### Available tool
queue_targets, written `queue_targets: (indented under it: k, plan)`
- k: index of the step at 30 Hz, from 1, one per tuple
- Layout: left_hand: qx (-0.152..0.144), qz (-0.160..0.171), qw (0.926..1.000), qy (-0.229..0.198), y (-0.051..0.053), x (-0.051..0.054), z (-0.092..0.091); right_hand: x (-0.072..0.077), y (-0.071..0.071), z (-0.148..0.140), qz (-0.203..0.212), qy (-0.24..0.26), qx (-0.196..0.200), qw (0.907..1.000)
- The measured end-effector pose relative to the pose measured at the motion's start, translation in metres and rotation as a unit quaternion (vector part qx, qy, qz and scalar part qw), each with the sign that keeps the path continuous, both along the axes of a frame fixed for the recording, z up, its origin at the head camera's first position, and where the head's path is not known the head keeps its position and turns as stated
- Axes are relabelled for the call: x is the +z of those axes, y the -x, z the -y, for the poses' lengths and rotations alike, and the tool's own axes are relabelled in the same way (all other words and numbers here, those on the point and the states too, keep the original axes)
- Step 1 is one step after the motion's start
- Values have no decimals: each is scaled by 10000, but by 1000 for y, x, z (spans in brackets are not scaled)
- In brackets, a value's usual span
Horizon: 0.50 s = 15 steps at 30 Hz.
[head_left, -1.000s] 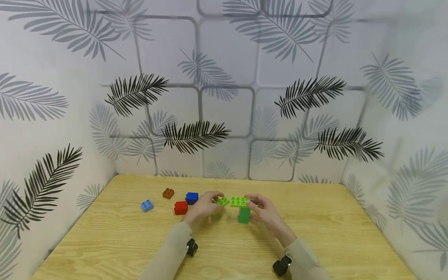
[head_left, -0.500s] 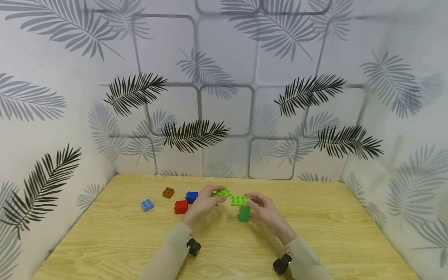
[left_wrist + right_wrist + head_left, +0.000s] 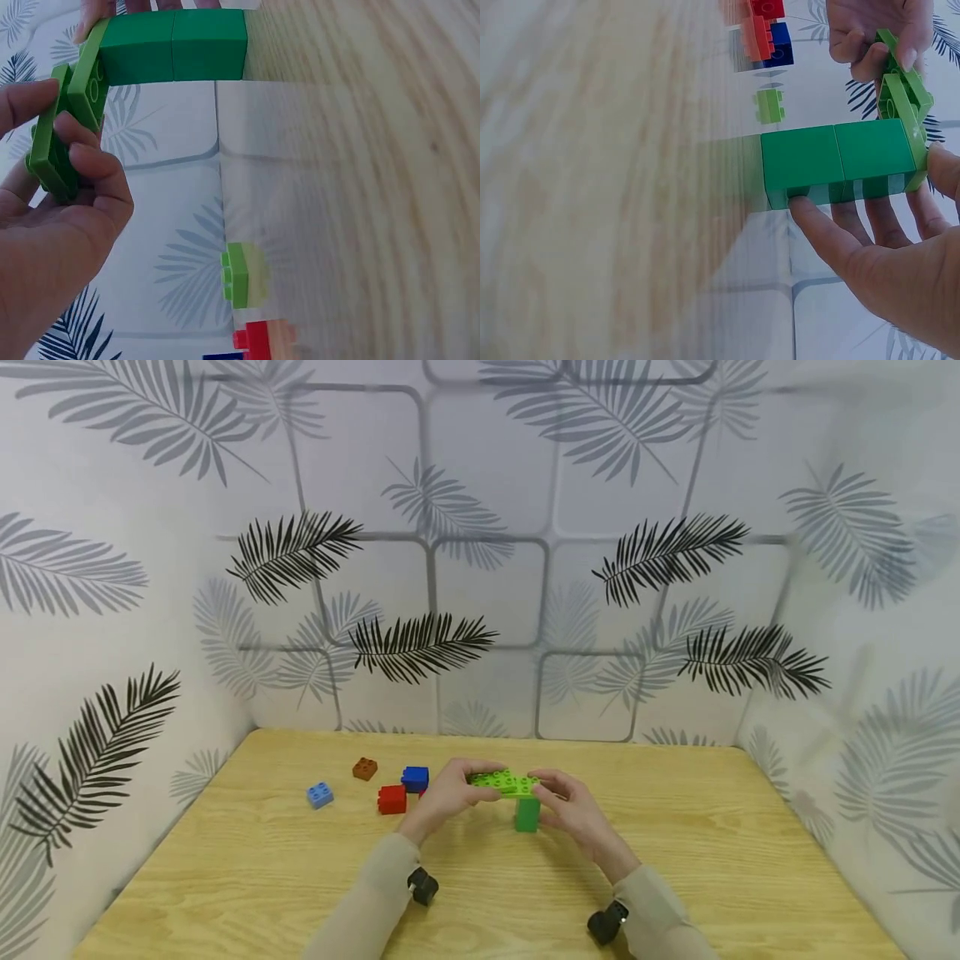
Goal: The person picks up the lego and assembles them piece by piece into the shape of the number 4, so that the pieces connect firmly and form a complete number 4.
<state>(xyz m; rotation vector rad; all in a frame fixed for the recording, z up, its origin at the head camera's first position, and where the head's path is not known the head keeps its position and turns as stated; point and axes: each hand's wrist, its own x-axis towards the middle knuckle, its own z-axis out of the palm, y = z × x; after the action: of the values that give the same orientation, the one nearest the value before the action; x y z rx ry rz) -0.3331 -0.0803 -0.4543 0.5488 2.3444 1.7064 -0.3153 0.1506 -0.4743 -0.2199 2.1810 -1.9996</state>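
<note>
My left hand (image 3: 448, 793) pinches a lime green toy building plate (image 3: 49, 150) between thumb and fingers. Its near end overlaps the top of a second lime plate (image 3: 90, 82), at a slight angle. That second plate caps an upright stack of two dark green bricks (image 3: 840, 161) and juts out leftward. My right hand (image 3: 581, 818) steadies the stack from the right, fingers along the bricks and thumb at the plate's edge. Whether the plates' studs are joined cannot be seen.
Left of the hands on the wooden table (image 3: 247, 868) lie a red brick (image 3: 392, 799), a blue brick (image 3: 415, 779), a brown brick (image 3: 365, 768) and a light blue brick (image 3: 319, 795). A small lime brick (image 3: 235, 275) and another red brick (image 3: 767, 9) show in wrist views. Patterned walls stand behind.
My left hand has lifted its lime plate, turned it and brought it right, over the left end of the stack's plate. My right hand has stayed at the stack.
</note>
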Motion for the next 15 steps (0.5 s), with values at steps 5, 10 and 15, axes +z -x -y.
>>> queue_targets:
  k: [5,10,15]
  plan:
    - [-57,-258,9996,136,1,3,-6,0,1,0,-14,79,25,10000]
    - [44,-297,9992,257,-1,1,-12,0,-1,1,3,70,69,10000]
    - [267,-204,9993,145,1,0,-17,3,-1,0,-86,24,80,9999]
